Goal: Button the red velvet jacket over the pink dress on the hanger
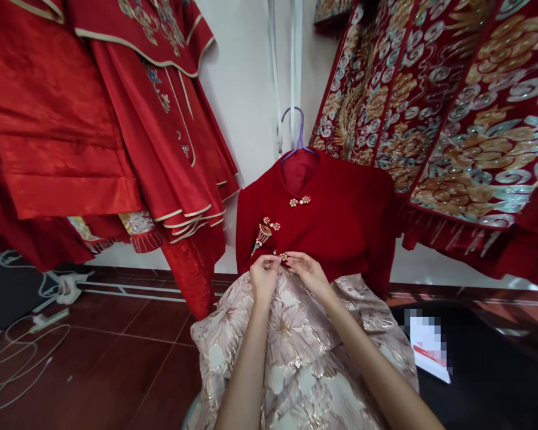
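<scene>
A dark red jacket (336, 203) with long sleeves hangs in front of me on a purple hanger (300, 128). Its collar carries a jewelled flower fastener (300, 202), and a gold brooch with a hanging fringe (263, 233) sits on the chest. Lower down, both hands meet at another small flower fastener (283, 257). My left hand (265, 276) pinches its left end with curled fingers. From the other side, my right hand (311, 273) pinches its right end. My fingertips partly hide the fastener. Beneath my forearms spreads pale floral brocade cloth (291, 334).
Red garments with cream edging (152, 119) hang at the left. Embroidered, fringed garments (457, 119) hang at the right. A white rack pole (296, 65) stands behind the jacket. White cables (22, 352) lie on the tiled floor. A blurred white card (430, 358) rests on a black surface.
</scene>
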The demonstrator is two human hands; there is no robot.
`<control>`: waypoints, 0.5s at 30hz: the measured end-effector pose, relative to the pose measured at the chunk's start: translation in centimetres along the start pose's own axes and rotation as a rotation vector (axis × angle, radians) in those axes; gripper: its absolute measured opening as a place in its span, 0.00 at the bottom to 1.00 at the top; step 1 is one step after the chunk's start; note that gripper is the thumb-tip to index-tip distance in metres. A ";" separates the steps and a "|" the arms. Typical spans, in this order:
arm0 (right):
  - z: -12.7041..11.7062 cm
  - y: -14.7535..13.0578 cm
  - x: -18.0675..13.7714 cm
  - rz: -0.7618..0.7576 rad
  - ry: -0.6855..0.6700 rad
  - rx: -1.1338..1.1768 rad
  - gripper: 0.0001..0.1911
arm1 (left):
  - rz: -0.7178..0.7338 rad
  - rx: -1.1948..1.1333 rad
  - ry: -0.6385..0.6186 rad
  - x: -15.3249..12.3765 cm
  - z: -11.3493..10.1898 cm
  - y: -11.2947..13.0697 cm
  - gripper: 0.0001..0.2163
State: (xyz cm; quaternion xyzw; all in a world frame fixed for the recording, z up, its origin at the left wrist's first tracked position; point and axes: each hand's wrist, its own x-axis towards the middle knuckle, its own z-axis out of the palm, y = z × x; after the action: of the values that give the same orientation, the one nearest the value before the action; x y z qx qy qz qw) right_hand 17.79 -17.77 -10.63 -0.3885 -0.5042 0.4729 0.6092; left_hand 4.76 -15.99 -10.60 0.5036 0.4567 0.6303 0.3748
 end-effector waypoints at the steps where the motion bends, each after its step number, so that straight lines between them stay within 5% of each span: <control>1: 0.0 0.0 0.0 -0.007 -0.008 -0.005 0.19 | -0.005 -0.006 0.014 0.0 0.1 0.1 0.10; 4: 0.0 0.0 -0.1 -0.046 -0.015 -0.045 0.20 | -0.047 -0.050 0.000 -0.4 0.1 1.1 0.17; 10: -0.4 -0.5 -0.9 -0.325 0.037 -0.487 0.21 | -0.096 -0.043 -0.324 -0.7 0.2 3.7 0.14; 15: -1.4 -2.1 -1.0 -0.461 0.240 -0.659 0.08 | -0.159 -0.184 -0.132 2.7 1.3 4.4 0.07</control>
State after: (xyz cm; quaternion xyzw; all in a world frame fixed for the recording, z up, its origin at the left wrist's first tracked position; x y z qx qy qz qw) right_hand 19.53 -19.23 -9.15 -0.4920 -0.6278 0.0891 0.5966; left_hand 5.39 -14.53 -5.50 0.4697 0.4097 0.6034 0.4973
